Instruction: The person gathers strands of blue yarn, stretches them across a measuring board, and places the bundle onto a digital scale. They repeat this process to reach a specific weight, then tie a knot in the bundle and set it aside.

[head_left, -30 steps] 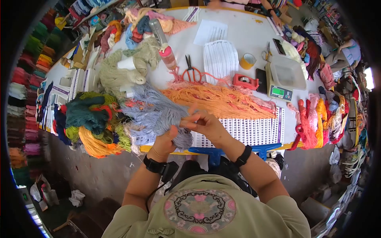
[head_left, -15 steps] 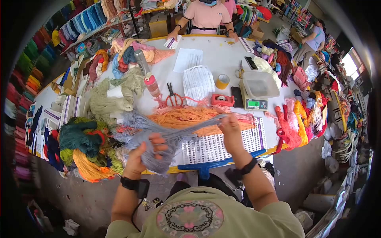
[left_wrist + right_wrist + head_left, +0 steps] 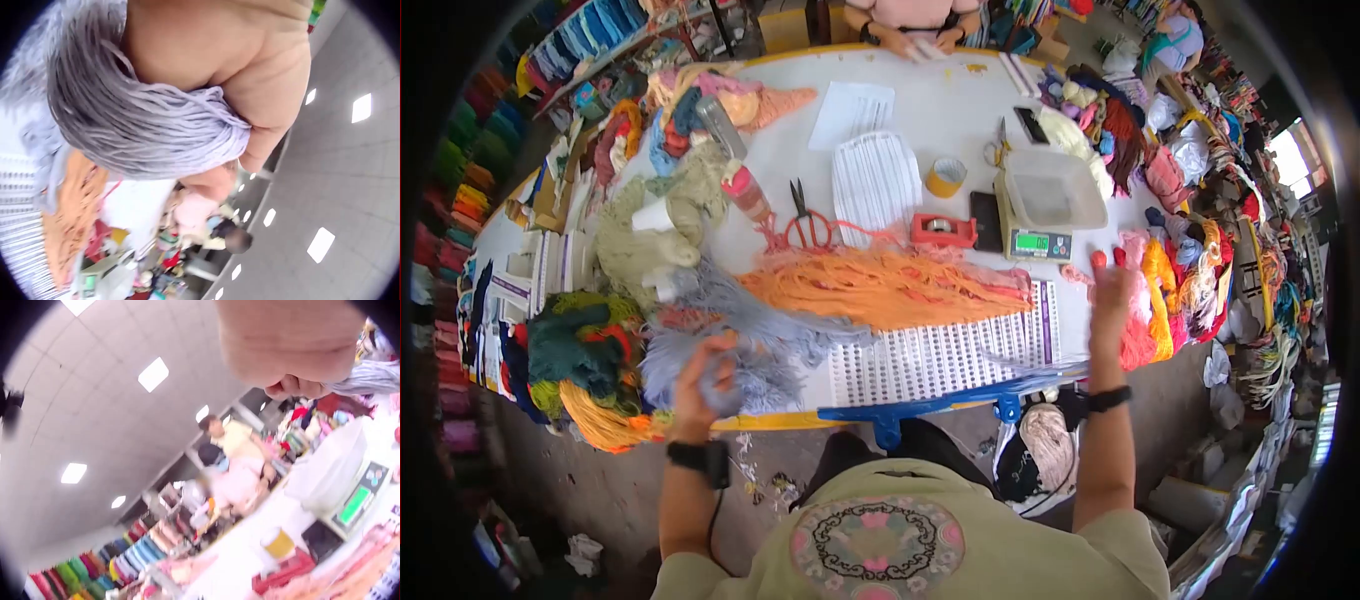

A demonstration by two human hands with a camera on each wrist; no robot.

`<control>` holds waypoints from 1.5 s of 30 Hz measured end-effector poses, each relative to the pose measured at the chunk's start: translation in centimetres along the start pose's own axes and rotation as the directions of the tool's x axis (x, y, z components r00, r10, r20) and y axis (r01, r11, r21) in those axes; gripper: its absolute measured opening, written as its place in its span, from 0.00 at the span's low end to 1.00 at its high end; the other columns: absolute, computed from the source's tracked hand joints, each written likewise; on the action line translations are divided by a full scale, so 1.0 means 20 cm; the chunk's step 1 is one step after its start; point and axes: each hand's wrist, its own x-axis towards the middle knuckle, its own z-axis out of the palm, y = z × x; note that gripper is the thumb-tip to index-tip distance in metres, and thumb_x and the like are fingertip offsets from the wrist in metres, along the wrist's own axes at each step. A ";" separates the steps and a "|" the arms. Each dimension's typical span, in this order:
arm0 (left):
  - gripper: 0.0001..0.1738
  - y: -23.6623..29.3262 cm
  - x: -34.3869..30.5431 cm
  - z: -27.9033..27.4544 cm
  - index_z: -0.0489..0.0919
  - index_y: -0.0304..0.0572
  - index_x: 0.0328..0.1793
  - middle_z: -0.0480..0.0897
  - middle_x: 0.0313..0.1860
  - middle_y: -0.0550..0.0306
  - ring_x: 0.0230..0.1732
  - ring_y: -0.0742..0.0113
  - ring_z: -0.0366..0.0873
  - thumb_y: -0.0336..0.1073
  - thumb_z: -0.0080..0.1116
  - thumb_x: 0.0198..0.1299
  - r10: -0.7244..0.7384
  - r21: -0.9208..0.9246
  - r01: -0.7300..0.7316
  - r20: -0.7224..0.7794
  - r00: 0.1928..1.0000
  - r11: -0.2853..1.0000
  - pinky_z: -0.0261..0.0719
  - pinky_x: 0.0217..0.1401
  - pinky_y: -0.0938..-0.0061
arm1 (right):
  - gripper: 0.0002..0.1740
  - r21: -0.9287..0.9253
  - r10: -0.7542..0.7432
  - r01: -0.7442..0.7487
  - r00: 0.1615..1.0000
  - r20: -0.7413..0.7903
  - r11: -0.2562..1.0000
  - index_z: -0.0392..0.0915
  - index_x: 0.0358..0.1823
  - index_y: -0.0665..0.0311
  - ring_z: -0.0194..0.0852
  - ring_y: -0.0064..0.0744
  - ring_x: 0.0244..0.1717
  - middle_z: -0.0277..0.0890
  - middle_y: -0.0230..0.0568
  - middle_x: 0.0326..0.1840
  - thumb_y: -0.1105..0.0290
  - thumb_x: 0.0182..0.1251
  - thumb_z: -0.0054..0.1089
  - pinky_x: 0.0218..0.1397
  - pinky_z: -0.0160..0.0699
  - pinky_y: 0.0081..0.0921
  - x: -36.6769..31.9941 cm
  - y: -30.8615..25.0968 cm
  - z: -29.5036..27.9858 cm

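Observation:
My left hand (image 3: 698,390) grips a skein of grey-blue yarn (image 3: 156,134) at the table's front edge; in the left wrist view the strands loop round the hand, with fingers curled over them. Far to the right, my right hand (image 3: 1108,315) is raised and blurred. A bundle of grey-blue strands (image 3: 369,378) runs out of its curled fingers in the right wrist view. In the head view, stretched strands (image 3: 1040,380) reach left from that hand, low along the front edge. More grey-blue yarn (image 3: 780,335) lies loose on the table beside my left hand.
Orange yarn (image 3: 880,285) lies across a perforated card (image 3: 940,350). Behind it are red-handled scissors (image 3: 808,230), a tape dispenser (image 3: 943,230) and a scale (image 3: 1040,243) bearing a plastic tub (image 3: 1055,165). A blue bar (image 3: 900,408) edges the front. Another person (image 3: 910,20) is opposite.
My hands moved from close together to wide apart. The right hand went far right, drawing out grey-blue strands; the left went left with the skein. The head view also shifted.

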 end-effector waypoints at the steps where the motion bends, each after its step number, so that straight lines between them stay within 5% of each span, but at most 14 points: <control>1: 0.23 -0.15 0.09 0.04 0.74 0.40 0.62 0.77 0.56 0.61 0.32 0.78 0.65 0.46 0.52 0.67 -0.119 -0.041 0.117 -0.054 0.991 0.992 0.64 0.30 0.84 | 0.10 -0.030 0.043 -0.038 0.974 0.224 0.999 0.71 0.43 0.65 0.64 0.24 0.29 0.67 0.31 0.29 0.71 0.75 0.37 0.32 0.66 0.24 -0.08 0.10 0.11; 4: 0.22 -0.47 0.34 0.30 0.76 0.40 0.59 0.79 0.53 0.62 0.33 0.78 0.66 0.47 0.54 0.66 -0.381 0.018 0.386 -0.113 0.917 0.922 0.64 0.35 0.85 | 0.14 -0.209 0.059 0.058 0.856 0.514 0.976 0.71 0.47 0.62 0.78 0.55 0.38 0.77 0.55 0.34 0.60 0.73 0.45 0.41 0.74 0.43 -0.37 0.05 0.54; 6: 0.19 -0.66 0.48 0.38 0.80 0.39 0.53 0.82 0.48 0.60 0.33 0.77 0.69 0.44 0.58 0.63 -0.467 0.081 0.483 -0.158 0.870 0.872 0.68 0.33 0.82 | 0.13 -0.408 0.324 -0.025 0.654 0.684 0.913 0.71 0.47 0.59 0.77 0.62 0.41 0.79 0.56 0.36 0.59 0.72 0.45 0.41 0.74 0.49 -0.52 0.07 0.73; 14: 0.17 -1.25 0.78 0.39 0.82 0.31 0.37 0.83 0.31 0.51 0.25 0.70 0.81 0.42 0.66 0.56 -0.404 0.388 0.609 -0.492 0.771 0.692 0.73 0.20 0.74 | 0.08 -0.139 0.065 0.140 0.435 0.898 0.980 0.73 0.43 0.56 0.78 0.55 0.33 0.78 0.50 0.28 0.62 0.70 0.51 0.35 0.75 0.46 -0.82 0.26 1.09; 17: 0.19 -1.35 0.78 0.30 0.83 0.34 0.38 0.83 0.27 0.49 0.26 0.67 0.82 0.46 0.62 0.58 -0.229 0.849 0.408 -0.347 0.910 0.336 0.77 0.26 0.72 | 0.07 -0.160 0.080 0.177 0.389 0.918 0.971 0.72 0.42 0.54 0.78 0.53 0.35 0.79 0.49 0.31 0.62 0.70 0.49 0.35 0.76 0.46 -0.82 0.26 1.11; 19: 0.21 -1.38 0.75 0.32 0.83 0.37 0.38 0.84 0.27 0.50 0.28 0.60 0.83 0.50 0.57 0.60 -0.007 0.965 0.114 -0.119 0.993 -0.237 0.79 0.34 0.70 | 0.08 -0.185 0.113 0.181 0.348 0.931 0.966 0.71 0.42 0.54 0.79 0.52 0.36 0.79 0.47 0.31 0.60 0.70 0.48 0.36 0.76 0.46 -0.82 0.25 1.11; 23: 0.23 -1.37 0.72 0.32 0.83 0.39 0.40 0.85 0.29 0.52 0.33 0.52 0.83 0.53 0.54 0.61 0.045 0.953 0.119 -0.111 0.993 -0.278 0.79 0.41 0.66 | 0.07 -0.086 -0.026 0.264 0.394 0.919 0.961 0.70 0.42 0.53 0.79 0.51 0.33 0.79 0.45 0.28 0.61 0.70 0.48 0.33 0.76 0.46 -0.84 0.26 1.10; 25: 0.26 -1.36 0.73 0.30 0.82 0.35 0.40 0.85 0.31 0.49 0.34 0.53 0.84 0.55 0.55 0.61 -0.118 0.960 0.235 -0.218 0.969 0.154 0.79 0.40 0.67 | 0.06 -0.072 -0.058 0.306 0.395 0.917 0.949 0.69 0.42 0.53 0.80 0.50 0.32 0.79 0.44 0.27 0.61 0.70 0.49 0.32 0.76 0.46 -0.84 0.26 1.09; 29: 0.29 -1.26 0.74 0.36 0.81 0.29 0.40 0.84 0.31 0.47 0.33 0.59 0.84 0.56 0.57 0.60 -0.265 0.790 0.576 -0.522 0.811 0.208 0.79 0.38 0.67 | 0.06 -0.138 0.023 0.274 0.383 0.923 0.952 0.68 0.43 0.53 0.79 0.49 0.29 0.78 0.44 0.25 0.62 0.69 0.51 0.31 0.75 0.45 -0.84 0.23 1.09; 31: 0.31 -1.32 0.73 0.25 0.81 0.25 0.36 0.84 0.30 0.44 0.32 0.63 0.84 0.56 0.59 0.58 -0.216 0.918 0.254 -0.193 0.957 0.305 0.79 0.36 0.69 | 0.06 -0.181 0.074 0.245 0.388 0.919 0.952 0.68 0.42 0.53 0.78 0.49 0.28 0.77 0.44 0.24 0.63 0.69 0.52 0.30 0.75 0.44 -0.86 0.24 1.10; 35: 0.23 -1.28 0.74 0.28 0.80 0.32 0.45 0.84 0.31 0.50 0.32 0.61 0.84 0.49 0.58 0.61 -0.358 0.877 0.367 -0.250 0.900 0.310 0.80 0.35 0.69 | 0.05 -0.172 0.048 0.236 0.454 0.890 0.956 0.67 0.41 0.54 0.79 0.48 0.27 0.77 0.45 0.23 0.64 0.69 0.51 0.29 0.74 0.44 -0.89 0.26 1.12; 37: 0.20 -1.33 0.74 0.21 0.77 0.43 0.56 0.82 0.31 0.55 0.30 0.59 0.83 0.43 0.55 0.61 -0.349 0.972 -0.185 0.124 0.929 -0.145 0.79 0.34 0.69 | 0.05 -0.165 0.045 0.224 0.460 0.887 0.961 0.67 0.41 0.53 0.80 0.49 0.28 0.78 0.45 0.23 0.63 0.69 0.50 0.29 0.74 0.44 -0.89 0.25 1.11; 44: 0.18 -1.28 0.74 0.23 0.75 0.49 0.56 0.81 0.31 0.59 0.28 0.61 0.81 0.42 0.53 0.60 -0.352 0.976 -0.208 0.174 0.920 -0.062 0.78 0.34 0.69 | 0.09 -0.082 0.032 0.091 0.458 0.889 0.993 0.71 0.44 0.54 0.78 0.48 0.28 0.77 0.44 0.25 0.64 0.65 0.57 0.30 0.74 0.42 -0.86 0.23 1.07; 45: 0.16 -1.26 0.75 0.27 0.75 0.48 0.54 0.81 0.30 0.61 0.29 0.62 0.81 0.42 0.51 0.61 -0.405 0.979 0.138 -0.066 0.912 0.151 0.78 0.34 0.70 | 0.10 -0.119 0.062 0.101 0.449 0.892 0.988 0.71 0.45 0.54 0.78 0.48 0.29 0.78 0.43 0.26 0.64 0.65 0.58 0.31 0.74 0.41 -0.86 0.23 1.06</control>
